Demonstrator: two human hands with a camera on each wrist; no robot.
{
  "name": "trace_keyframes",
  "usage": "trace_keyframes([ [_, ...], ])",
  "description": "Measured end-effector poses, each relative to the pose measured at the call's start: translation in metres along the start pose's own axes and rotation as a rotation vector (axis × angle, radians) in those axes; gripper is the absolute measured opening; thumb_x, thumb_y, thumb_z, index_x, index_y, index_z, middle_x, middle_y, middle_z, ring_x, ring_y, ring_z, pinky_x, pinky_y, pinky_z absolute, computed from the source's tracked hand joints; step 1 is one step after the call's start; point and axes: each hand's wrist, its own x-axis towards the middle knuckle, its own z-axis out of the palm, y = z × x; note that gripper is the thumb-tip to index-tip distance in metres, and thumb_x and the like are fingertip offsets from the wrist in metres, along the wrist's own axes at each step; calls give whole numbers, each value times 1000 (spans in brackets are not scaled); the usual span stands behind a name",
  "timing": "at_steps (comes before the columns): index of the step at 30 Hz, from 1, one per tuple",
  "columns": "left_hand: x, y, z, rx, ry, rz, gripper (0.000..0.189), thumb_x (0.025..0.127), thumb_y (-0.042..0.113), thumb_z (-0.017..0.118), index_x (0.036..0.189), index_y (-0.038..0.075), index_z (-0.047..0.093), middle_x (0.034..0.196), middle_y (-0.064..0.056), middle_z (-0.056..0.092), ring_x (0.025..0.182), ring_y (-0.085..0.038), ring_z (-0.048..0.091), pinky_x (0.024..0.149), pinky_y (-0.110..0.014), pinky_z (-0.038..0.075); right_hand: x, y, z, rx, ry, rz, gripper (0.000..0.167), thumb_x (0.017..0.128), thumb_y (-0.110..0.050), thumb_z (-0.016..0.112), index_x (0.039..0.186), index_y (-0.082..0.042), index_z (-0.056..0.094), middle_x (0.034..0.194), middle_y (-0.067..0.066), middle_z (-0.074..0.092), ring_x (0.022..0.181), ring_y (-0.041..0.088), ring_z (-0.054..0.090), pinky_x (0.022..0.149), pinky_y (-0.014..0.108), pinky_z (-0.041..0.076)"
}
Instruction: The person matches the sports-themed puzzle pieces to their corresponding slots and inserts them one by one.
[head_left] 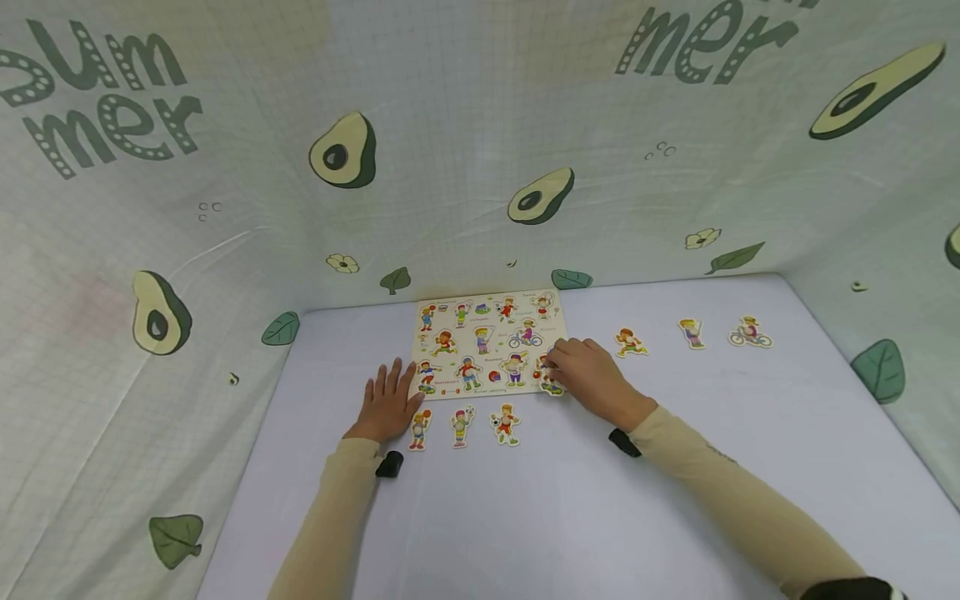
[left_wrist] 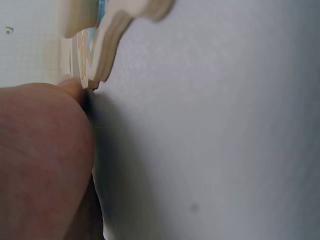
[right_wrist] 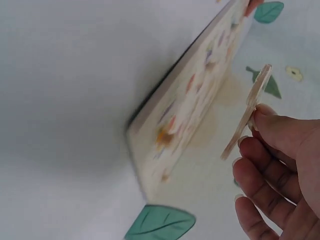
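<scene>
A right hand (head_left: pixel 596 379) pinches a cut-out piece (right_wrist: pixel 248 112) between thumb and finger over the lower right corner of a picture board (head_left: pixel 552 330); fingers mask part of its figure in the head view, and the right wrist view shows it nearly edge-on. The left hand (head_left: pixel 385 407) lies with fingers spread at the board's left side, contact hard to tell. Six loose pieces (head_left: pixel 506 426) dot the pale desk (head_left: pixel 525 517), backed by avocado-print cloth (head_left: pixel 450 83).

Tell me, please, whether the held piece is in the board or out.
Out: the right hand pinches the piece, visibly apart from the board.
</scene>
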Motion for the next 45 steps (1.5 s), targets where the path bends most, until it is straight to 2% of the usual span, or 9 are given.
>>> trace_keyframes([
  [5, -2, -1, 2, 1, -3, -4, 70, 114, 40, 40, 170, 8, 15, 176, -24, 0, 161, -50, -4, 127, -67, 0, 17, -16, 9, 15, 5, -30, 17, 90, -13, 86, 102, -9, 76, 98, 2, 72, 95, 22, 69, 81, 38, 53],
  [11, -6, -3, 6, -9, 0, -8, 70, 113, 41, 42, 170, 7, 16, 176, -24, 1, 161, -51, -3, 127, -68, 0, 34, -35, 19, 56, -27, -44, 16, 93, -16, 83, 106, -9, 76, 105, 2, 73, 105, 22, 70, 88, 39, 54],
  [18, -3, -4, 5, -7, 13, 4, 70, 114, 40, 42, 170, 7, 16, 176, -24, 1, 161, -51, -3, 127, -68, 0, 56, -50, 27, 73, -61, -68, 13, 98, -18, 78, 108, -10, 75, 107, 1, 72, 104, 21, 70, 94, 40, 55],
  [26, -2, -3, 2, 1, 13, 6, 71, 113, 41, 43, 170, 7, 16, 176, -24, 2, 161, -51, -2, 127, -68, 1, 85, -69, 39, 60, -98, -75, 13, 100, -23, 76, 107, -12, 75, 105, 0, 73, 99, 19, 69, 85, 36, 55],
  [40, 1, -2, 5, 26, 7, 1, 72, 114, 43, 41, 170, 7, 13, 176, -24, 2, 161, -51, -2, 127, -68, 2, 121, -97, 56, 35, -199, -68, 16, 101, -26, 75, 113, -16, 76, 113, -1, 74, 106, 20, 70, 95, 39, 56],
  [45, 1, -2, 3, 31, 7, 8, 73, 114, 43, 40, 170, 6, 13, 176, -24, 1, 161, -51, -3, 127, -69, 2, 132, -104, 62, 38, -216, -87, 15, 103, -25, 72, 113, -14, 75, 115, 1, 73, 109, 20, 70, 93, 39, 55],
])
